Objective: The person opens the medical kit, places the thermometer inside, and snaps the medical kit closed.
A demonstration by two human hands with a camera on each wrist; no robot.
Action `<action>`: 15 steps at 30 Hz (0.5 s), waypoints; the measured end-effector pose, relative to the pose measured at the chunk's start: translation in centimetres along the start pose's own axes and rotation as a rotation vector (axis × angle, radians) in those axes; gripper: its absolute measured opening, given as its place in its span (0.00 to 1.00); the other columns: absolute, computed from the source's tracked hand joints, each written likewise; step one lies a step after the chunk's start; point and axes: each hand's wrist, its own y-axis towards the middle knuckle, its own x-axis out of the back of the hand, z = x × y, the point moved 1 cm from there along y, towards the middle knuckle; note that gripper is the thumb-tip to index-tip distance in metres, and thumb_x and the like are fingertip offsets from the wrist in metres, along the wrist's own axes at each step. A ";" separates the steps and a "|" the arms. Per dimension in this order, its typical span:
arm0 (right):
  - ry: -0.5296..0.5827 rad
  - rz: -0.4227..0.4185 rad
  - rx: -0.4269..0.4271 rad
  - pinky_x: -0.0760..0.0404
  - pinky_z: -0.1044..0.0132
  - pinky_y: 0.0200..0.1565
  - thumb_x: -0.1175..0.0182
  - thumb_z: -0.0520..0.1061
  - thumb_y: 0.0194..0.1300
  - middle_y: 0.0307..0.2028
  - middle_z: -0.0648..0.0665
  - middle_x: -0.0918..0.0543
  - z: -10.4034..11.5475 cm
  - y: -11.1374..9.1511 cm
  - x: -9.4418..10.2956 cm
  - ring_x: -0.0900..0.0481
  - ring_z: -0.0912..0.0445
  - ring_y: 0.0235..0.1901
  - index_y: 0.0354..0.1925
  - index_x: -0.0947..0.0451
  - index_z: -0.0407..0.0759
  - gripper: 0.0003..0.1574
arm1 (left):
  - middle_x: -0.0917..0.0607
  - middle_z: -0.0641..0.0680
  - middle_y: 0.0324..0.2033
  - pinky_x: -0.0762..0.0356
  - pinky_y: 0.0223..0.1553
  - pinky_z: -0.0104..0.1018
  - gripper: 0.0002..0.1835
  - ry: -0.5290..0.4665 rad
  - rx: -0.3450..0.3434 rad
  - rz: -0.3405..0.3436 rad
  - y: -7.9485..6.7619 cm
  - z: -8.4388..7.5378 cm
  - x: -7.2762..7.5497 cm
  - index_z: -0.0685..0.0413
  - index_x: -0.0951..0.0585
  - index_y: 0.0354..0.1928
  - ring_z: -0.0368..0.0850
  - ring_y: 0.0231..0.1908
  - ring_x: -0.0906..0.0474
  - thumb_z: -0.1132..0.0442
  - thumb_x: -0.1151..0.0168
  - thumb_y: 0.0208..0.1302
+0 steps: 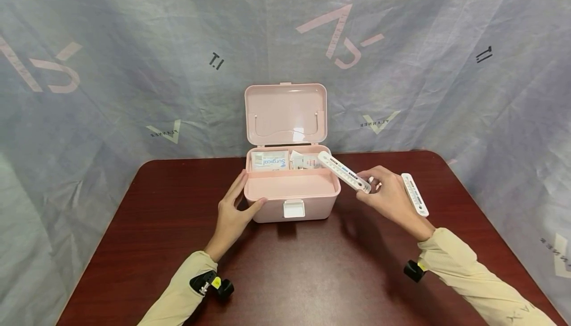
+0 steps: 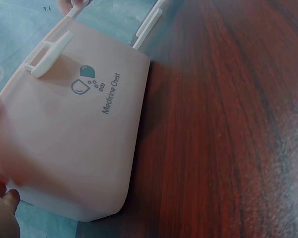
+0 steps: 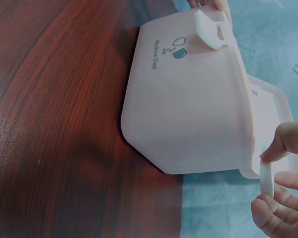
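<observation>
A pink medicine chest [image 1: 292,210] stands with its lid [image 1: 285,113] raised. My left hand [image 1: 232,219] rests on its left front corner, the thumb on the front rim and the extended fingers along the left side. Between thumb and fingers, my right hand [image 1: 387,192] pinches a white wall thermometer [image 1: 343,171], slanted with its far end over the chest's right rim. The right wrist view shows that thermometer [image 3: 266,178] edge-on. Another white thermometer [image 1: 415,194] lies on the table, right of my right hand.
The chest's back compartments hold a packet marked Surgical [image 1: 270,160] and small white packets [image 1: 305,160]; its pink front tray [image 1: 292,185] lies before them. A white latch [image 1: 294,209] juts from the front. Beneath is a dark red wooden table [image 1: 178,202], with a grey cloth [image 1: 178,68] behind.
</observation>
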 end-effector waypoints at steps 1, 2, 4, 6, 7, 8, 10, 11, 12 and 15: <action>0.007 0.000 0.009 0.33 0.73 0.23 0.31 0.36 0.38 0.27 0.50 0.22 0.0 0.0 0.0 0.26 0.55 0.24 0.36 0.15 0.46 0.20 | 0.38 0.57 0.68 0.38 0.61 0.49 0.40 0.002 -0.001 0.001 0.0 0.0 0.0 0.68 0.37 0.67 0.54 0.67 0.42 0.66 0.28 0.53; 0.016 0.000 0.021 0.33 0.74 0.23 0.32 0.36 0.38 0.27 0.50 0.22 0.1 0.1 -0.1 0.26 0.55 0.24 0.36 0.15 0.45 0.20 | 0.37 0.58 0.68 0.38 0.61 0.49 0.40 0.002 -0.002 0.001 0.0 0.0 0.0 0.68 0.37 0.67 0.54 0.67 0.42 0.66 0.28 0.53; 0.036 0.001 0.042 0.33 0.75 0.23 0.32 0.35 0.38 0.27 0.50 0.21 0.2 0.2 -0.1 0.26 0.54 0.23 0.36 0.15 0.44 0.20 | 0.38 0.58 0.68 0.38 0.61 0.49 0.40 0.000 -0.004 0.003 0.0 0.0 0.0 0.68 0.37 0.67 0.54 0.67 0.42 0.66 0.29 0.53; 0.052 0.005 0.056 0.33 0.75 0.23 0.32 0.34 0.37 0.27 0.49 0.21 0.3 0.3 -0.1 0.26 0.53 0.23 0.36 0.16 0.43 0.21 | 0.38 0.59 0.68 0.38 0.61 0.48 0.40 -0.003 -0.006 0.003 0.0 0.0 0.0 0.68 0.37 0.67 0.54 0.67 0.42 0.67 0.29 0.53; 0.058 0.008 0.061 0.33 0.76 0.23 0.32 0.33 0.37 0.27 0.49 0.22 0.3 0.3 -0.1 0.26 0.53 0.23 0.36 0.16 0.43 0.21 | 0.37 0.60 0.68 0.38 0.61 0.48 0.40 -0.002 -0.009 0.003 0.0 0.0 0.0 0.68 0.37 0.67 0.54 0.67 0.42 0.67 0.29 0.53; 0.064 0.014 0.062 0.33 0.75 0.23 0.32 0.33 0.37 0.27 0.49 0.21 0.4 0.4 -0.1 0.26 0.52 0.23 0.36 0.16 0.43 0.21 | 0.37 0.61 0.68 0.38 0.61 0.47 0.40 -0.005 -0.011 0.003 0.0 0.0 0.0 0.68 0.37 0.67 0.55 0.67 0.42 0.67 0.29 0.53; 0.072 0.026 0.062 0.32 0.75 0.22 0.32 0.33 0.37 0.27 0.50 0.22 0.5 0.5 -0.1 0.25 0.52 0.23 0.37 0.16 0.43 0.21 | 0.38 0.61 0.68 0.38 0.62 0.46 0.40 -0.003 -0.014 0.004 0.0 0.0 0.0 0.69 0.37 0.66 0.55 0.67 0.41 0.68 0.29 0.53; 0.073 0.032 0.062 0.32 0.74 0.22 0.32 0.33 0.37 0.28 0.50 0.22 0.5 0.5 -0.1 0.25 0.52 0.23 0.36 0.16 0.43 0.21 | 0.38 0.61 0.68 0.38 0.62 0.46 0.40 -0.003 -0.016 0.004 0.0 0.0 0.0 0.69 0.37 0.66 0.56 0.67 0.41 0.68 0.29 0.53; 0.076 0.038 0.063 0.31 0.74 0.22 0.32 0.33 0.37 0.28 0.50 0.22 0.6 0.5 -0.1 0.25 0.52 0.23 0.37 0.16 0.43 0.22 | 0.38 0.61 0.68 0.38 0.62 0.46 0.40 -0.002 -0.017 0.004 0.0 0.0 0.0 0.69 0.37 0.66 0.56 0.67 0.41 0.68 0.29 0.53; 0.079 0.053 0.070 0.31 0.72 0.22 0.32 0.34 0.37 0.28 0.51 0.22 0.9 0.6 -0.1 0.25 0.52 0.23 0.36 0.16 0.44 0.21 | 0.38 0.58 0.68 0.38 0.62 0.46 0.40 -0.003 -0.014 0.003 0.0 -0.1 0.0 0.69 0.37 0.67 0.55 0.67 0.42 0.67 0.29 0.53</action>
